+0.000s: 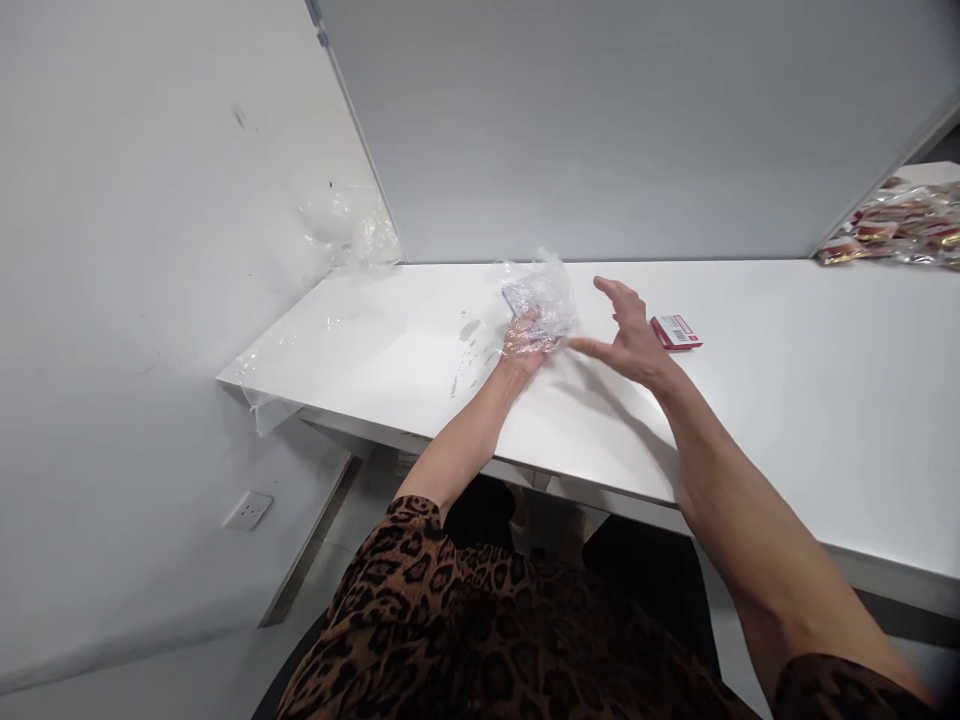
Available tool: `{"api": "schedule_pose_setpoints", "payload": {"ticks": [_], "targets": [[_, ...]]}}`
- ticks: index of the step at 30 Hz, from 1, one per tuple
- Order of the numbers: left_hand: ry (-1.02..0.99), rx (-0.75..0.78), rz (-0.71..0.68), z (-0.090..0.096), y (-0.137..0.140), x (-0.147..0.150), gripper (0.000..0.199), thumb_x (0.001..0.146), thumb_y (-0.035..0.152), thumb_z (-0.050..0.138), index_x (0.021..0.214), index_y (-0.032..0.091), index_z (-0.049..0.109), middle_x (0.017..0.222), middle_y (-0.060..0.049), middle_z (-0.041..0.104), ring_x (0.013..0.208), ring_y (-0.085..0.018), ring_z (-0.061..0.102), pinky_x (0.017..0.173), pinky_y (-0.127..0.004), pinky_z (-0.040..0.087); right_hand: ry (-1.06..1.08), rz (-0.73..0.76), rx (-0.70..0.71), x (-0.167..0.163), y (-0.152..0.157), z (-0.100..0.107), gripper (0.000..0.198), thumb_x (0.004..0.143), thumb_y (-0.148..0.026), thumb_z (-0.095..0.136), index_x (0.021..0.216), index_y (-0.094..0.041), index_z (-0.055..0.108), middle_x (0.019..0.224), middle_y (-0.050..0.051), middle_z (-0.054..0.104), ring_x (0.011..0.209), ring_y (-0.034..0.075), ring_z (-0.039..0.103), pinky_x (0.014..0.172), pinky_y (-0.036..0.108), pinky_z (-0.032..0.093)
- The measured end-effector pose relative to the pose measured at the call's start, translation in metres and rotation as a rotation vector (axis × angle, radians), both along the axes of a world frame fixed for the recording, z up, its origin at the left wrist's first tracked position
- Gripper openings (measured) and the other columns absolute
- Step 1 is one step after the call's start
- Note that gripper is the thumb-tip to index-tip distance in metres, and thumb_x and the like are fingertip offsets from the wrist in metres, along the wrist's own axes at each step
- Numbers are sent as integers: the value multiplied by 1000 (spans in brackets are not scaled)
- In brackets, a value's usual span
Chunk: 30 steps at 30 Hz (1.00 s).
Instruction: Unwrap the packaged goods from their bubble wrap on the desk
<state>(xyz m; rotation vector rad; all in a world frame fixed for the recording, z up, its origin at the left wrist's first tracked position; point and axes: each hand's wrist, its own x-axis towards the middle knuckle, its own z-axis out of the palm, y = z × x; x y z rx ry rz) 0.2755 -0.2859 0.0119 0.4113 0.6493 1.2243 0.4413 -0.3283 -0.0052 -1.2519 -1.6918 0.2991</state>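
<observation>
A crumpled clear plastic bag (556, 292) covers much of my left hand (526, 338), whose fingers are bent round the plastic. Within or beneath the film a pale, lilac-tinted flat piece (517, 299) shows; its kind is unclear. Just right of the bag, my right hand (626, 335) is open, fingers spread and thumb pointing at the plastic. Whether that thumb touches the film I cannot tell. Beyond the right wrist lies a small red and white packet (676, 332) with a barcode label, flat on the white table (795, 400).
More clear plastic film (360, 235) is bunched at the table's back left corner, and another piece (266, 405) hangs over its left edge. A grey panel (600, 130) rises behind the table. Several shiny red and gold packets (900, 225) lie at the far right.
</observation>
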Motion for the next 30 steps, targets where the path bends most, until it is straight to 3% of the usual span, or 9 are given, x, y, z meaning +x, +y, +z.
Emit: {"api": "schedule_pose_setpoints", "payload": {"ticks": [4, 7, 11, 14, 18, 22, 25, 27, 30], "targets": [[12, 67, -78, -3, -2, -3, 16, 96, 11, 55, 88, 17, 67, 80, -3, 69, 110, -22, 71, 116, -47, 47, -25, -10, 32, -12, -4, 3, 75, 77, -76, 77, 132, -26, 67, 155, 15, 53, 148, 41, 42, 122, 67, 32], [33, 37, -121, -1, -5, -4, 11, 96, 13, 59, 101, 15, 69, 98, -7, 75, 123, -27, 69, 120, -55, 45, 487, -38, 59, -14, 0, 7, 41, 89, -63, 71, 101, -24, 72, 123, 10, 72, 125, 30, 65, 112, 53, 50], [-44, -17, -211, 4, -9, -6, 22, 99, 18, 56, 116, 14, 69, 127, -15, 74, 139, -31, 61, 116, -54, 50, 1282, -28, -150, -3, 8, 11, 38, 102, -53, 56, 84, -21, 64, 89, 7, 73, 86, 18, 74, 80, 35, 64], [-95, -2, -240, 5, -9, -8, 24, 102, 21, 54, 119, 14, 69, 135, -15, 72, 141, -31, 59, 113, -52, 53, 1454, -53, -324, 5, 13, 6, 34, 103, -48, 55, 82, -21, 57, 84, 6, 69, 79, 17, 72, 70, 30, 64], [-126, 75, -146, 5, -6, -12, 28, 103, 20, 53, 127, 21, 66, 137, -10, 71, 137, -29, 62, 106, -54, 56, 1346, -323, -418, 10, 17, -1, 21, 95, -41, 62, 89, -25, 50, 88, 2, 60, 82, 18, 67, 72, 35, 63], [-53, 23, -110, 4, -4, -14, 24, 101, 21, 56, 123, 20, 64, 125, -10, 74, 126, -27, 68, 101, -51, 58, 983, -575, -1, 17, 6, 5, 40, 86, -37, 68, 121, -33, 48, 134, 6, 52, 124, 26, 57, 98, 51, 56], [66, 0, -232, 3, -6, -11, 19, 95, 22, 64, 113, 17, 67, 106, -10, 77, 108, -25, 73, 99, -47, 58, 461, -458, 251, 16, -8, 18, 73, 81, -44, 77, 144, -36, 41, 157, 9, 38, 150, 35, 32, 117, 63, 37], [150, 38, -330, 0, -7, -9, 14, 92, 20, 68, 105, 16, 68, 92, -6, 75, 90, -21, 72, 95, -42, 58, 231, -356, 238, 13, -14, 25, 77, 79, -51, 80, 146, -32, 46, 159, 11, 39, 154, 39, 25, 121, 66, 29], [254, 123, -449, -6, -6, -10, 6, 88, 19, 71, 93, 17, 68, 73, 1, 66, 71, -15, 65, 85, -33, 57, 208, -274, 116, 8, -17, 34, 57, 74, -55, 85, 121, -28, 66, 142, 10, 57, 148, 39, 35, 114, 64, 39]]}}
